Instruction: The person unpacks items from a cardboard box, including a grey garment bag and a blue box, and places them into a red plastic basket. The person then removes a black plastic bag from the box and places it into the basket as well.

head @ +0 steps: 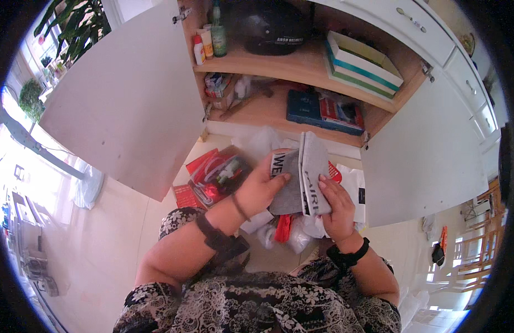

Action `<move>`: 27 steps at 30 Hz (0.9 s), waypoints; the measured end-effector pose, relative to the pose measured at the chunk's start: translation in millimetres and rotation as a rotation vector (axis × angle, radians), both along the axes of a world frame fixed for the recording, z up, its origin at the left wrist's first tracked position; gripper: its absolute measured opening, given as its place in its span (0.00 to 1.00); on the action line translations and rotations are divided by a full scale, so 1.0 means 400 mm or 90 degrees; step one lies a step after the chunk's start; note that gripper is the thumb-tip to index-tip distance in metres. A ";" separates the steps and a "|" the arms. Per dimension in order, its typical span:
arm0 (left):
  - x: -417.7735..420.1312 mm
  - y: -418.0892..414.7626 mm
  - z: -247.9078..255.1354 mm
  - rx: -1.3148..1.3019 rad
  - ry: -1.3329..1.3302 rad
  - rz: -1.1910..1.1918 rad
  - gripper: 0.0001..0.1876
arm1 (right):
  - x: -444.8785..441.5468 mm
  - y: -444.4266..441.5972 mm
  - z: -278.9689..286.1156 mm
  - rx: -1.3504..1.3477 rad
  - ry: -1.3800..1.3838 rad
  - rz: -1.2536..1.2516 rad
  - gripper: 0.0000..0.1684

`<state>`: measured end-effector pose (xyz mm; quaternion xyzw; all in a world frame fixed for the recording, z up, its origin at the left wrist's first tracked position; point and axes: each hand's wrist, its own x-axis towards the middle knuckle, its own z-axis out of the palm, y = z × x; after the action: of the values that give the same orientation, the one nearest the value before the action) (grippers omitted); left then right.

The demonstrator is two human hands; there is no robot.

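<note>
Folded grey fabric (288,193) with dark lettering is held between my two hands in front of the open cabinet. My left hand (261,187) grips its left side, the thumb lying across the front. On the right, my right hand (337,204) holds a lighter grey folded part (315,166) that stands up against the darker one and also bears lettering. Below them, on the floor, lie a red item (284,228) and clear plastic bags (299,235). Left of my left hand is a heap of red packets (211,179) with plastic wrapping.
Two white cabinet doors (132,95) stand open at either side. The upper shelf (277,66) holds bottles (219,39), a black helmet (273,33) and stacked boxes (361,66). A dark blue case (303,106) lies on the lower shelf. A red plastic basket (334,172) shows behind my right hand.
</note>
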<state>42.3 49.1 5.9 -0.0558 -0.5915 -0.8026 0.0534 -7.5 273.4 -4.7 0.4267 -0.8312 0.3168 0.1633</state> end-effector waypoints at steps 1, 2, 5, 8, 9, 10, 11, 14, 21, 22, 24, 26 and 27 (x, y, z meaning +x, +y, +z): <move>0.003 -0.005 0.005 -0.006 -0.006 0.002 0.23 | -0.011 0.008 0.011 -0.021 0.007 0.000 0.28; 0.002 -0.012 0.003 -0.010 0.025 0.006 0.23 | -0.025 0.018 0.021 -0.042 0.014 0.001 0.27; -0.002 -0.022 0.007 -0.121 0.057 0.047 0.22 | -0.080 0.066 0.048 -0.172 0.013 0.021 0.24; -0.002 -0.032 -0.008 -0.110 0.048 0.111 0.19 | -0.112 0.131 0.131 -0.107 -0.027 0.072 0.25; -0.005 -0.033 0.002 -0.140 0.035 0.114 0.19 | -0.117 0.161 0.153 -0.038 -0.083 0.095 0.24; -0.003 -0.039 0.019 -0.170 0.019 0.119 0.19 | -0.117 0.188 0.169 0.030 -0.141 0.120 0.24; -0.004 -0.043 0.028 -0.201 0.004 0.122 0.19 | -0.113 0.203 0.186 0.099 -0.199 0.143 0.23; -0.017 -0.036 0.013 -0.204 0.057 0.099 0.20 | -0.072 0.156 0.188 0.216 -0.267 0.190 0.25; 0.029 0.021 0.032 -0.151 0.046 -0.161 0.27 | -0.067 0.090 0.138 0.237 -0.221 0.070 0.17; 0.032 0.026 0.037 -0.152 0.081 -0.167 0.28 | -0.066 0.091 0.140 0.217 -0.234 0.067 0.16; 0.039 0.032 0.049 -0.153 0.153 -0.173 0.31 | -0.059 0.094 0.130 0.219 -0.238 0.048 0.16; 0.046 0.045 0.041 -0.336 0.168 -0.116 0.33 | -0.058 0.093 0.122 0.201 -0.245 0.046 0.17; 0.048 0.053 0.038 -0.425 0.175 -0.086 0.34 | -0.059 0.092 0.121 0.185 -0.249 0.052 0.18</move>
<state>61.4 70.4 20.9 -0.2165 -0.8029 -0.5523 0.0585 -30.9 310.3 43.6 0.4095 -0.8658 0.2772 -0.0770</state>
